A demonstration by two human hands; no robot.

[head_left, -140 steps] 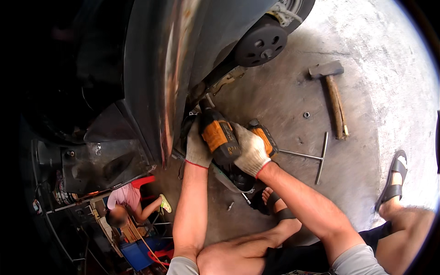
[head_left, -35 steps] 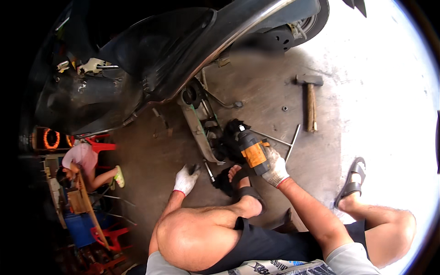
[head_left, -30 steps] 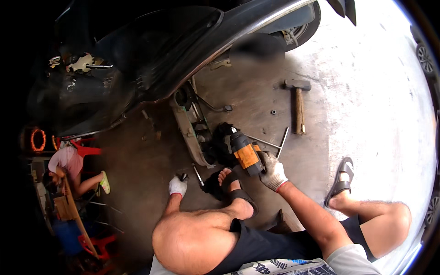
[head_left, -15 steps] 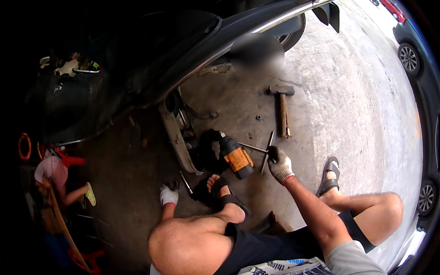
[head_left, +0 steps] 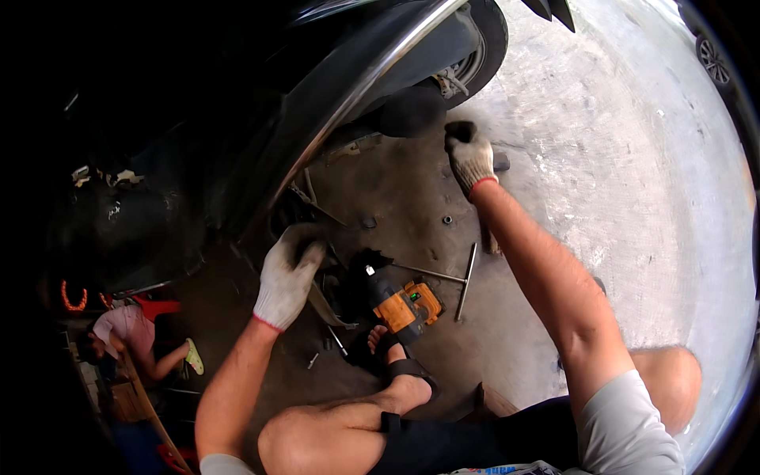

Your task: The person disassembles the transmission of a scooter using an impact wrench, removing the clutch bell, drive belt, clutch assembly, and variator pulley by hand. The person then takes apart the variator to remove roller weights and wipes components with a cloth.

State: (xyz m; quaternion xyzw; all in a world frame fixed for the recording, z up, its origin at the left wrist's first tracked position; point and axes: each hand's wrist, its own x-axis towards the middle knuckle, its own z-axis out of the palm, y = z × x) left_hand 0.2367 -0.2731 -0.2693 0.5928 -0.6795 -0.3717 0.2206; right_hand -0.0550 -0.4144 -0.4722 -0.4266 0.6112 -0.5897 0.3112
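Note:
My left hand (head_left: 286, 275), in a white glove, is closed over the top of a grey metal part (head_left: 328, 305) that hangs under the dark car body (head_left: 261, 134). My right hand (head_left: 469, 153), also gloved, reaches far forward and curls around a hammer (head_left: 500, 162) on the concrete, near its head; my forearm hides most of the handle. An orange and black power wrench (head_left: 400, 305) lies on the floor between my arms, held by neither hand, just above my sandalled foot (head_left: 396, 360).
A long T-handle wrench (head_left: 465, 271) and a loose nut (head_left: 447, 219) lie on the floor beside the power wrench. The car's wheel (head_left: 479, 43) is at the top. Another person (head_left: 127, 336) sits at the lower left among red stools.
My right hand let go of the power wrench, now on the floor, and reached out to the hammer. My left hand rose from the floor to the metal part.

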